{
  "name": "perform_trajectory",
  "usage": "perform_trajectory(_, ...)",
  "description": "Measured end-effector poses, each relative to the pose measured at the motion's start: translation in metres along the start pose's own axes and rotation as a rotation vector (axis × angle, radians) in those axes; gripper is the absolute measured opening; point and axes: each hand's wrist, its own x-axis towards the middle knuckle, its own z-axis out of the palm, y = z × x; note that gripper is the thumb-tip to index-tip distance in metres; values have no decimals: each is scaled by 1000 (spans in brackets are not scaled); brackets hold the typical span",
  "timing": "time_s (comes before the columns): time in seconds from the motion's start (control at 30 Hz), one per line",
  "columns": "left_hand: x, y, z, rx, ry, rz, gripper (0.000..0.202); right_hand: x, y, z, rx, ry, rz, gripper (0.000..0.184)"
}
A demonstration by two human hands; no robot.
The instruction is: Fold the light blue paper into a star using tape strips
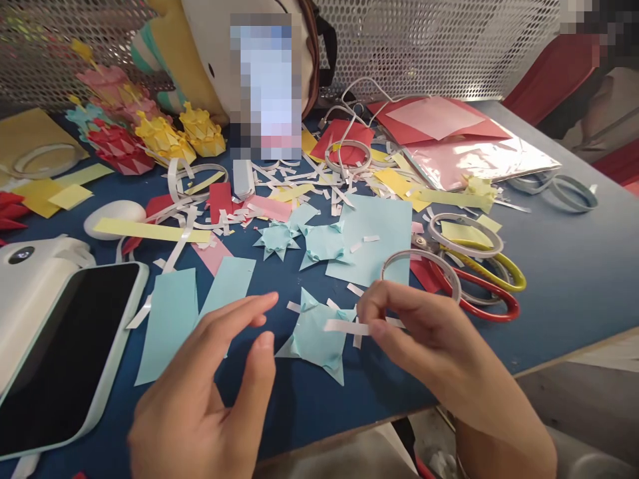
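My right hand (429,339) pinches a short white paper strip (344,326) between thumb and fingers, just above the blue table (564,266). Under the strip lies a folded light-blue paper piece (314,339) with pointed corners. My left hand (210,392) hovers open to the left of that piece, fingers stretched toward it and holding nothing. Two more folded light-blue pieces (299,241) lie farther back, next to a flat light-blue sheet (374,239).
A phone (60,352) lies on a white device at the left. Red and yellow scissors (479,279) and tape rings (466,234) sit at the right. Paper scraps, coloured sheets and folded paper flowers (144,136) cover the back. The table's front edge runs near my wrists.
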Motion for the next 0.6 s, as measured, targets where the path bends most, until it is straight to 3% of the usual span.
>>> perform_trajectory(0.13,8,-1,6,48,-207,55,34,4,-1,3,-280,-126,34,19)
perform_trajectory(0.2,8,0,9,42,-262,12,35,7,0,6,-340,-145,42,20)
perform_trajectory(0.6,8,6,14,-31,-383,-106,31,17,2,14,-478,-157,51,24)
